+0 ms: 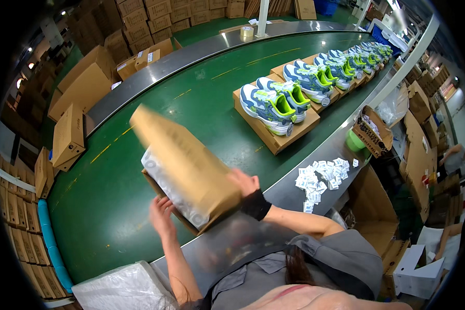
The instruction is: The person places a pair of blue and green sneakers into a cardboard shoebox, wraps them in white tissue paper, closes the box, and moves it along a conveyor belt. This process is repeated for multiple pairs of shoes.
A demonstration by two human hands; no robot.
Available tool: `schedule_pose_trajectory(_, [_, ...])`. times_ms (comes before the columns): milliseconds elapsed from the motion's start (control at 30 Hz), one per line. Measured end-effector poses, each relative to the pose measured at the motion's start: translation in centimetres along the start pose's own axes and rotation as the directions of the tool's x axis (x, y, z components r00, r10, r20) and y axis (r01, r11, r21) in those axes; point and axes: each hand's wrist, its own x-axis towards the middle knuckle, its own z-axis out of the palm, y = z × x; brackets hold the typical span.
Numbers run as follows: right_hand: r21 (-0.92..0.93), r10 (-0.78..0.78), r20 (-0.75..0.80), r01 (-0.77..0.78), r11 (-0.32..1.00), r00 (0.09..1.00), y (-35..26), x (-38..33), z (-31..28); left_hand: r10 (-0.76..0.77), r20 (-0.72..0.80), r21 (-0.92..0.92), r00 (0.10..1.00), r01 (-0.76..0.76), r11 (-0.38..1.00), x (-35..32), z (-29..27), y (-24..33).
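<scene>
In front of me on the green belt stands a brown cardboard shoebox (180,216), with white printed tissue paper (165,180) showing inside. Its lid (188,160) is tilted over the box and blurred by motion, its far end raised. My right hand (244,182), with a black band at the wrist, grips the lid's right side. At the box's left wall is my left hand (163,214), fingers apart and fingertips at the edge. What the box holds under the tissue is hidden.
Blue, white and lime sneakers (276,103) sit in pairs on boxes along the belt (129,206). Small white packets (320,178) lie on the metal ledge at right, near an open carton (372,132). Clear plastic wrap (124,289) lies lower left; more shoeboxes (68,137) stand far left.
</scene>
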Motion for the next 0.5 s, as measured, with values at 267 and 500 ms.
schedule_pose_trajectory(267, [-0.445,-0.294,0.296,0.403,0.800,0.909,-0.6,-2.9,3.3,-0.084,0.123,0.479,0.989,0.015,0.878,1.7,-4.6,-3.5])
schedule_pose_trajectory(500, [-0.401,-0.229,0.423,0.407,0.821,0.877,-6.9,-0.2,-3.0,-0.302,0.328,-0.059,0.895,0.338,0.939,1.9,-2.2,0.0])
